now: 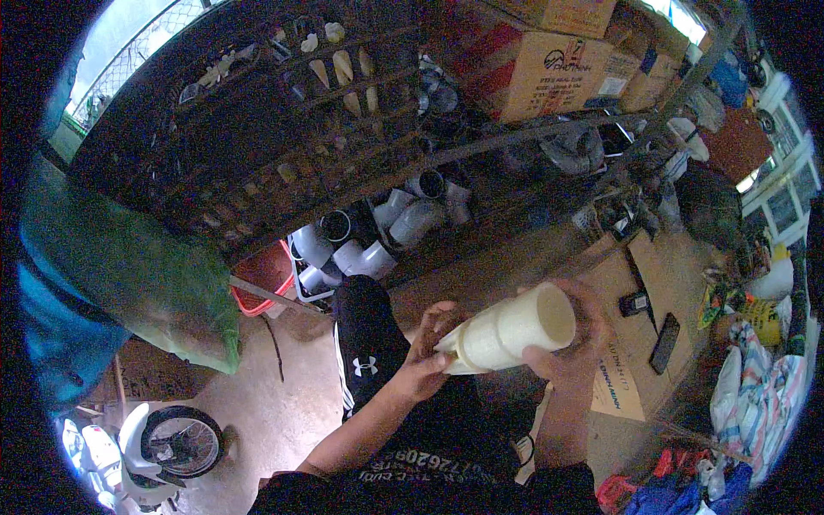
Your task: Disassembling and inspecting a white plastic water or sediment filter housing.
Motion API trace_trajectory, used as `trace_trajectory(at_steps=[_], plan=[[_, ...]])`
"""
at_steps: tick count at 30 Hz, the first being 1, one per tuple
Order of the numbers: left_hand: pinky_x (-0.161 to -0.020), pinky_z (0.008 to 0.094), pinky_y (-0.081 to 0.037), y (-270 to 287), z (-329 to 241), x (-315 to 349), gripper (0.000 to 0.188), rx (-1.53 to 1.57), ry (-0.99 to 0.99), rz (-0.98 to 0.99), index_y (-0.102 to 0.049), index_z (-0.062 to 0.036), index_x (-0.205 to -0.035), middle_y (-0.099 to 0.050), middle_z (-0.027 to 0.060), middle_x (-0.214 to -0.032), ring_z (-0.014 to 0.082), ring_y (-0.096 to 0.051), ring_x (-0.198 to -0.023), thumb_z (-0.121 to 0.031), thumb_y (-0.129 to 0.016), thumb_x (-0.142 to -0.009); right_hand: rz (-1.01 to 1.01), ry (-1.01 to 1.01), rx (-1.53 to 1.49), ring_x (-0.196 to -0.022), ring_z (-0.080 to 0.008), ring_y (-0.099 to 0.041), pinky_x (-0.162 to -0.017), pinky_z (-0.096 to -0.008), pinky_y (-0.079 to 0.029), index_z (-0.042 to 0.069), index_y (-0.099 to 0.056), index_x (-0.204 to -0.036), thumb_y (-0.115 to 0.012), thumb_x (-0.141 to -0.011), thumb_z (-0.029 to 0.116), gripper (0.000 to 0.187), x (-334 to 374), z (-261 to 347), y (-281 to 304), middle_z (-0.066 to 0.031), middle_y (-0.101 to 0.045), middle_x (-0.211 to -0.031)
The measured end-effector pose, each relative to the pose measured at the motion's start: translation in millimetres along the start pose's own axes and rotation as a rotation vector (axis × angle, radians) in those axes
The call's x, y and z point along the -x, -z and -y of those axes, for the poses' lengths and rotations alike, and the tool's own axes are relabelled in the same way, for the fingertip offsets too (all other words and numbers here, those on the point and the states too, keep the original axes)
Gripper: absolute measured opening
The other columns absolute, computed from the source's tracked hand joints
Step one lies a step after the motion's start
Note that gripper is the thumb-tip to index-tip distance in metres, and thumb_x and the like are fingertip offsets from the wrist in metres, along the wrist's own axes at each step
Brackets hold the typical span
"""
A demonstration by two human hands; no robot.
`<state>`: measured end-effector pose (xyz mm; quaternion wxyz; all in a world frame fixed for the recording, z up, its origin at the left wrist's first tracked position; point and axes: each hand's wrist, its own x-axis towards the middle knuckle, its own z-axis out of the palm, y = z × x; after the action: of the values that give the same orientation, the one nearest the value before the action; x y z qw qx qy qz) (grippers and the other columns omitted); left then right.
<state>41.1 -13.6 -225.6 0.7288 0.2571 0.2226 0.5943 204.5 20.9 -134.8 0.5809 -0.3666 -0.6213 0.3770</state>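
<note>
A cream-white plastic pipe fitting [502,333] is held tilted in front of my body, with a raised ring round its middle and its broad round end toward the upper right. Its left end is gripped by my left hand [425,356], thumb and fingers closed about it. My right hand [584,335] wraps the broad end from behind and below; motion smears its fingers a little. The inside of the fitting cannot be made out.
Grey pipe elbows [416,223] fill a crate ahead, beside a red basket [266,283]. A dark rack [283,129] holds small fittings. Cardboard [618,386] on the right bears a dark phone-like object [664,343]. A motorbike wheel [180,442] stands lower left.
</note>
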Motion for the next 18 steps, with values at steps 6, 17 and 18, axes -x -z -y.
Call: trace_trajectory(at_steps=[6, 17, 18], plan=[[-0.068, 0.0307, -0.05, 27, -4, 2, 0.069, -0.019, 0.215, 0.07, -0.033, -0.008, -0.117, -0.051, 0.0103, -0.103, 0.0216, -0.053, -0.095, -0.054, -0.058, -0.073, -0.084, -0.047, -0.028, -0.091, -0.0257, -0.058, -0.081, -0.0379, -0.047, 0.0, -0.049, -0.106, -0.081, -0.049, 0.02, 0.068, 0, 13, -9, -0.0138, -0.058, -0.098], [-0.084, 0.0386, -0.044, 37, -5, 3, 0.072, 0.091, 0.258, 0.179, -0.029, -0.0108, -0.125, -0.041, 0.012, -0.123, 0.0251, -0.043, -0.112, -0.046, -0.063, -0.072, -0.168, -0.093, -0.068, -0.091, -0.0249, -0.058, -0.081, -0.0365, -0.047, 0.0, -0.049, -0.107, -0.082, -0.047, 0.025, 0.073, 4, 10, -4, -0.0137, -0.057, -0.099], [-0.078, 0.0373, -0.046, 36, -4, 0, 0.071, 0.243, 0.398, 0.122, -0.029, -0.0099, -0.124, -0.041, 0.0121, -0.121, 0.025, -0.047, -0.107, -0.043, -0.065, -0.072, -0.161, -0.076, -0.042, -0.092, -0.0253, -0.058, -0.081, -0.0366, -0.047, 0.0, -0.049, -0.107, -0.082, -0.047, 0.024, 0.073, 5, 10, -4, -0.0137, -0.057, -0.099]])
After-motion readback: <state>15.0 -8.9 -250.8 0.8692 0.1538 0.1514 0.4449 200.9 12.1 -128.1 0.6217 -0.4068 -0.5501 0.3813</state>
